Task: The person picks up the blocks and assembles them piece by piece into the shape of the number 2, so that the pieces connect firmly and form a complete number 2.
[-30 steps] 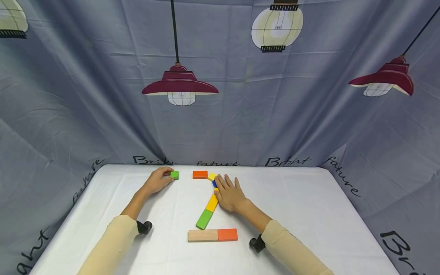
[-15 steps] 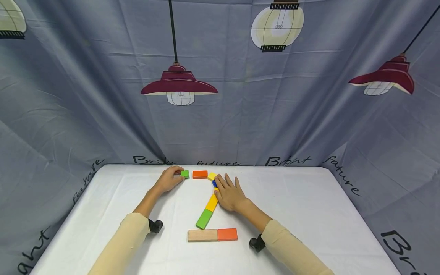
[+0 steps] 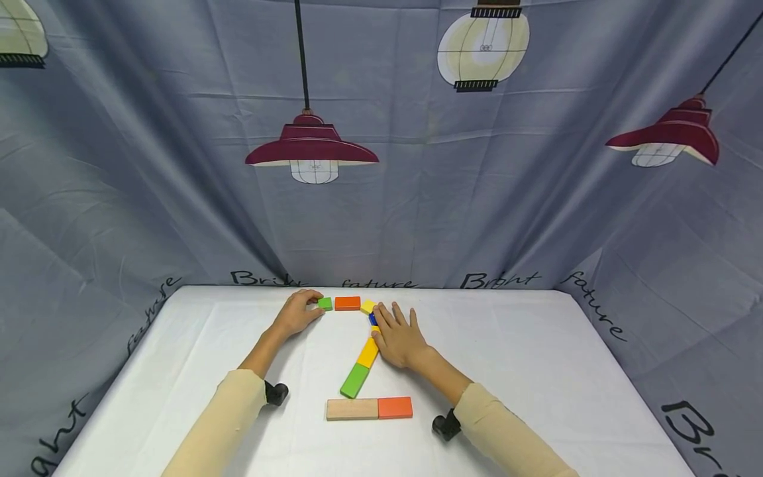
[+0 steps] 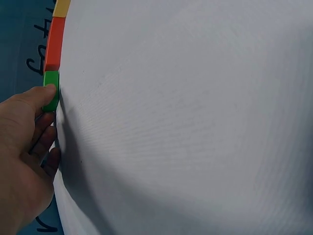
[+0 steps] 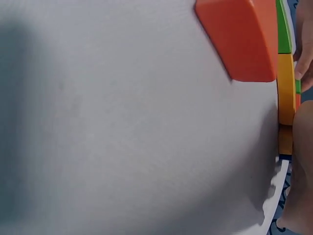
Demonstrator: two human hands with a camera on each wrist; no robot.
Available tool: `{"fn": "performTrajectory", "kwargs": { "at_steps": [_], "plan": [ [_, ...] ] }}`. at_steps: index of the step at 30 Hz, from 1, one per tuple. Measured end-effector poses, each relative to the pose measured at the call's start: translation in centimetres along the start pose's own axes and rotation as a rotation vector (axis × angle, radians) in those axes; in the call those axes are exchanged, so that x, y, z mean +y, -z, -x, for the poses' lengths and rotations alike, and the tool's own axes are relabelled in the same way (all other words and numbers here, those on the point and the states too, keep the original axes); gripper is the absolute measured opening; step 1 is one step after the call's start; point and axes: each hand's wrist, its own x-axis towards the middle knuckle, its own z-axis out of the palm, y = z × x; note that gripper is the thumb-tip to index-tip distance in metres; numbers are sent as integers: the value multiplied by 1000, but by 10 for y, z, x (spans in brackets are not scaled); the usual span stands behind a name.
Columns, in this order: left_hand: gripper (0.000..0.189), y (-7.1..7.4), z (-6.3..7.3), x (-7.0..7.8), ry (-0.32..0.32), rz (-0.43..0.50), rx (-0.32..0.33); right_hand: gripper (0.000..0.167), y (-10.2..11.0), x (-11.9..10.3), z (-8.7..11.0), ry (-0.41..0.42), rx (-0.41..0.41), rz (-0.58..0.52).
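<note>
My left hand (image 3: 296, 313) pinches a small green block (image 3: 324, 303) between thumb and fingers at the table's far side. Just right of that block lies an orange-red block (image 3: 348, 303); in the left wrist view the green block (image 4: 51, 93) sits end-on to it. A small yellow block (image 3: 367, 307) follows, and a blue block (image 3: 373, 318) is partly covered by my right hand (image 3: 402, 341). That hand lies with straight fingers against the right side of the row. Below it, a yellow-orange block (image 3: 367, 353) and a longer green block (image 3: 354, 380) run down to the left.
Nearer the front, a bare wooden block (image 3: 352, 409) and an orange block (image 3: 395, 407) lie end to end. White cloth covers the table (image 3: 524, 371). A grey-blue printed curtain (image 3: 405, 218) hangs behind the far edge.
My left hand has slid the small green block to the right, from well apart to close beside the orange-red block. My right hand has stayed in place.
</note>
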Motion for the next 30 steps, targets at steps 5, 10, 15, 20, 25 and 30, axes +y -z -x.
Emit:
{"fn": "performTrajectory", "kwargs": {
  "at_steps": [5,10,15,20,25,30],
  "plan": [
    [35,-2,0,2,-3,-33,0,62,-2,1,1,-4,4,-2],
    [36,-1,-1,4,2,-57,0,61,-4,2,0,4,24,-14],
    [38,-1,-1,3,3,-63,-5,61,-5,2,-1,2,32,-24],
    [40,-2,-1,3,16,-68,-15,61,-4,1,-1,3,33,-39],
    [44,-3,-2,3,20,-69,-17,61,-3,1,-2,-2,22,-29],
    [48,-2,-1,4,23,-71,-21,62,-3,1,-3,-13,22,-23]
  ]
}}
